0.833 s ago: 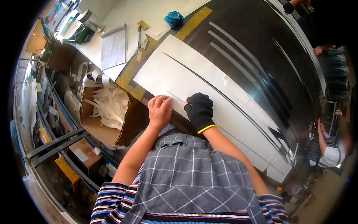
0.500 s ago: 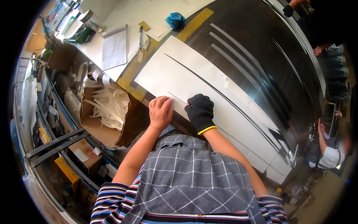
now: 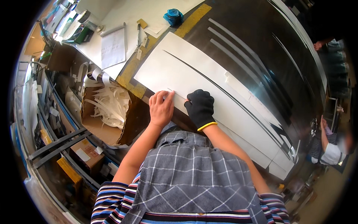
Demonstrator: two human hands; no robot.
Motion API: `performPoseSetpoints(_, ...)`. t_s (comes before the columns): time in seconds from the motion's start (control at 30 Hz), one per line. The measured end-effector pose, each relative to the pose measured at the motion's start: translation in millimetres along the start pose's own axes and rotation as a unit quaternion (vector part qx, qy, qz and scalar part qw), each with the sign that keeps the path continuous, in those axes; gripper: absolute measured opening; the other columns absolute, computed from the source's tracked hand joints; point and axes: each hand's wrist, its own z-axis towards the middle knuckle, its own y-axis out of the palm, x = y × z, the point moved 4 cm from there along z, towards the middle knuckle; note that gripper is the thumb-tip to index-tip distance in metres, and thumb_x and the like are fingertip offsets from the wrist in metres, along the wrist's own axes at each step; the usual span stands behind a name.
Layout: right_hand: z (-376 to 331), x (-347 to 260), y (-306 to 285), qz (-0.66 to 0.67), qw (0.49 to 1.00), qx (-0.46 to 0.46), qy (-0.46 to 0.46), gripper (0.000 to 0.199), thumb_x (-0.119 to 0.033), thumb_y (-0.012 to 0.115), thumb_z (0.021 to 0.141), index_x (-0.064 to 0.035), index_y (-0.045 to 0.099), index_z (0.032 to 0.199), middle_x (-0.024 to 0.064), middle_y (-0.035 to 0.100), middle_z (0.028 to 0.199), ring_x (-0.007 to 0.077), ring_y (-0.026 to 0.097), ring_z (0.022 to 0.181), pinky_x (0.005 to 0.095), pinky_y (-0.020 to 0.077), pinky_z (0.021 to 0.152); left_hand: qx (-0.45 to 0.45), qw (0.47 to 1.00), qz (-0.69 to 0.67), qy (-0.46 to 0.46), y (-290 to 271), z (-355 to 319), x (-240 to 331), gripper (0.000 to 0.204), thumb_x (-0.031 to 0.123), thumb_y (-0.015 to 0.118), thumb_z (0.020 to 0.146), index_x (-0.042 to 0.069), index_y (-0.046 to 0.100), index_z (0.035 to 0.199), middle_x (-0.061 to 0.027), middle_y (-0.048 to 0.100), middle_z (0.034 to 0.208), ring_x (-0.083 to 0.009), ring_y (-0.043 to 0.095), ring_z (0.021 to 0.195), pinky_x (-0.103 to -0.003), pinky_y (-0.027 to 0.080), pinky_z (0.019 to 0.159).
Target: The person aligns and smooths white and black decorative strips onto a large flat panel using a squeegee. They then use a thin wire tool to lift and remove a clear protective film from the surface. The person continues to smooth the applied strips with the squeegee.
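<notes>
"Left hand [image 3: 162, 108] first: how do we record it?"

"Bare, back upward, fingers side by side and loosely bent. We note their tips resting on the white sheet [image 3: 167, 72], just in from its near edge, and we see nothing gripped. The index fingertip sits beside a short, thin dark line [image 3: 169, 89] on the sheet."

"And the right hand [image 3: 200, 108]?"

"Gloved in black, with a yellow cuff [image 3: 207, 126] at the wrist. We find it curled into a fist over the sheet, a narrow gap from the left hand. Some bare skin shows on its thumb side. Whether the fist encloses a tool, we cannot tell; the glove hides it."

"Where do we place the sheet?"

"Flat on the dark tabletop [image 3: 242, 22], slanting from upper left to lower right, with a long dark line [image 3: 194, 68] along its length."

"What else do we list?"

"Left of the left hand, a cardboard box [image 3: 90, 128] full of loose white strips [image 3: 108, 108]. Past the sheet's left end, a notepad [image 3: 113, 48]; near its far corner, a blue wrapped item [image 3: 173, 17], contents unseen by us."
</notes>
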Motion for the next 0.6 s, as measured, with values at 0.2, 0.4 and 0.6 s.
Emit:
performPoseSetpoints(0.2, -11.8, 9.1, -0.2, 0.081, 0.992, -0.087, -0.031, 0.026, -0.030, 0.064, 0.079, -0.0073, 0.061, 0.092, 0.0127, 0.061, 0.084, 0.0332, 0.059, 0.082, 0.0457, 0.0451, 0.073, -0.009, 1.000, 0.011, 0.013, 5.2, 2.5, -0.5, 0.037, 0.012, 0.063, 0.080, 0.014, 0.063, 0.117, -0.0055, 0.055, 0.111, -0.0259, 0.051, 0.109, -0.040, 0.037, 0.092)
performPoseSetpoints(0.4, -81.3, 106.0, -87.2, 0.305, 0.822, -0.444, 0.185, 0.027, -0.029, 0.065, 0.081, -0.0026, 0.064, 0.077, 0.0117, 0.062, 0.069, 0.0227, 0.061, 0.065, 0.0345, 0.0474, 0.065, -0.017, 0.999, 0.029, 0.005, 7.6, -4.8, -4.5, 0.037, 0.012, 0.062, 0.082, 0.015, 0.063, 0.118, -0.0047, 0.055, 0.112, -0.0263, 0.050, 0.110, -0.040, 0.036, 0.094)
performPoseSetpoints(0.6, -166.9, 177.5, -137.0, 0.191, 0.840, -0.424, 0.280, 0.035, -0.036, 0.063, 0.082, -0.0011, 0.066, 0.077, 0.0135, 0.062, 0.071, 0.0269, 0.058, 0.066, 0.0357, 0.0463, 0.066, -0.022, 0.999, 0.034, 0.015, 11.2, -5.1, -6.4, 0.036, 0.012, 0.061, 0.084, 0.016, 0.063, 0.119, -0.0046, 0.055, 0.113, -0.0263, 0.049, 0.110, -0.040, 0.036, 0.095)
